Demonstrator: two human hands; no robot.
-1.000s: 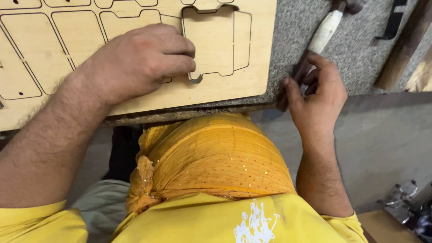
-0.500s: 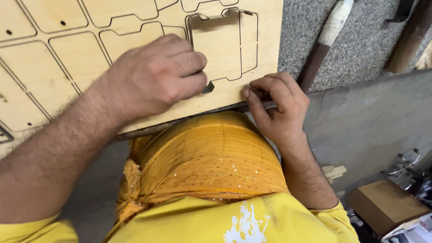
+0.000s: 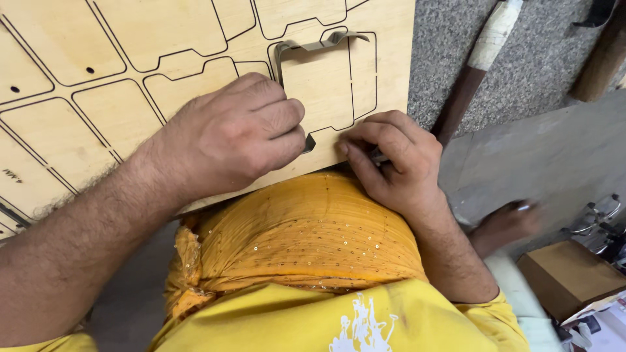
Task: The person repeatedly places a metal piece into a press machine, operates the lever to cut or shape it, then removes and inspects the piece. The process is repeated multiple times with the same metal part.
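Observation:
A pale plywood board (image 3: pixel 130 39) with dark cut outlines lies in front of me. A thin bent metal strip (image 3: pixel 313 45) stands in one of its slots, following a rectangular outline. My left hand (image 3: pixel 241 137) rests curled on the board, fingers closed over the strip's lower end (image 3: pixel 308 143). My right hand (image 3: pixel 391 163) sits just to its right at the board's near edge, pinching a small dark metal tool (image 3: pixel 378 156) that is mostly hidden by the fingers. An orange cloth (image 3: pixel 293 241) is wrapped around my waist below the board.
A long tool with a white-wrapped handle (image 3: pixel 486 52) lies on the grey speckled bench top (image 3: pixel 443 39) right of the board. A cardboard box (image 3: pixel 567 277) stands on the floor at lower right. A blurred hand or foot of another person (image 3: pixel 508 221) shows beside it.
My right hand has left the long tool at the bench edge and moved left onto the board beside my left hand. The left hand has stayed on the strip.

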